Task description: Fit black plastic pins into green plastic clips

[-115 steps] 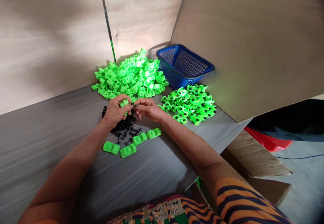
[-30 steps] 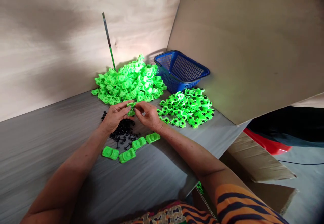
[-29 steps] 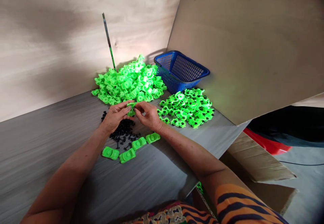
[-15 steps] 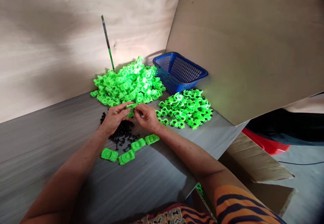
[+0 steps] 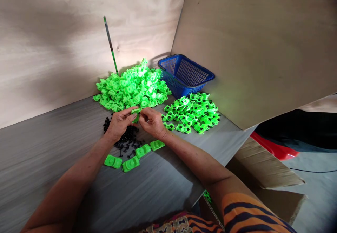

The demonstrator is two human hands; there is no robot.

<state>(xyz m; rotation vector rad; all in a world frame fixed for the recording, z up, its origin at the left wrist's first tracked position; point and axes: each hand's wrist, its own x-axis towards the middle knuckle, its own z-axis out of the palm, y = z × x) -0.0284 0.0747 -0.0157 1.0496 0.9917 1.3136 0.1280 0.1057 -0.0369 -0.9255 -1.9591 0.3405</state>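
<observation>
While both hands meet above the middle of the grey table (image 5: 39, 148), the left hand (image 5: 119, 123) pinches a small bright green plastic piece (image 5: 136, 113) between thumb and fingertips, and the right hand (image 5: 151, 121) closes its fingertips on the same piece from the right side. Whether the right hand also holds a small black part cannot be told; the fingers hide it.

Directly under the hands lies a scatter of small black pins or axles (image 5: 125, 139), too many and too small to count. Nearer than that, four green shells (image 5: 131, 164) lie flat in a loose row, from near left to right.

Beyond the hands, at the far middle, a large heap of plain green pieces (image 5: 130, 88) rests against the plywood back wall (image 5: 52, 33); there are dozens, too many to count. To the right of the hands a smaller, flatter pile of green pieces with black wheels (image 5: 192, 112) spreads over the table, also dozens. Judging by the two piles, a fair share of pieces looks fitted with black parts, while the larger heap appears still unfitted, so more seems left than done.

One blue mesh basket (image 5: 185, 74) stands at the far right behind the wheeled pile, and nothing can be seen inside it. One thin stick (image 5: 110, 45) leans against the back wall above the big heap. A plywood board (image 5: 250, 43) slants along the right.
</observation>
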